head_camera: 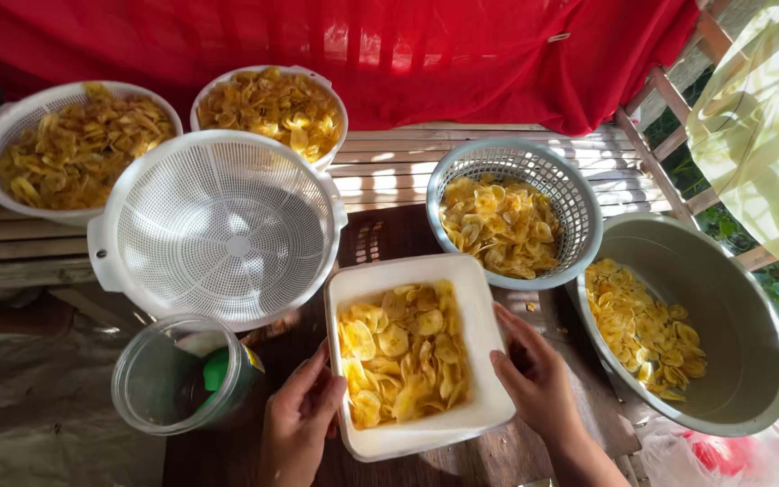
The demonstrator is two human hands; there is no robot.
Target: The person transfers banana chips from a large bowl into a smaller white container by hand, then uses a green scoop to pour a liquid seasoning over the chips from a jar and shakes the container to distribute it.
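Note:
A white rectangular tub (409, 273) half full of yellow banana chips (403, 352) sits on a dark board in front of me. My left hand (301, 417) rests against its left wall, fingers curled on the rim. My right hand (534, 374) presses on its right wall, fingers spread along the edge. Both hands hold the tub between them.
An empty white colander (218, 225) leans at the middle. Two white colanders of chips (74, 149) (272, 108) stand behind. A grey basket (514, 212) and a metal basin (687, 325) hold chips at right. A clear jar (182, 374) stands at left. Red cloth (426, 54) hangs behind.

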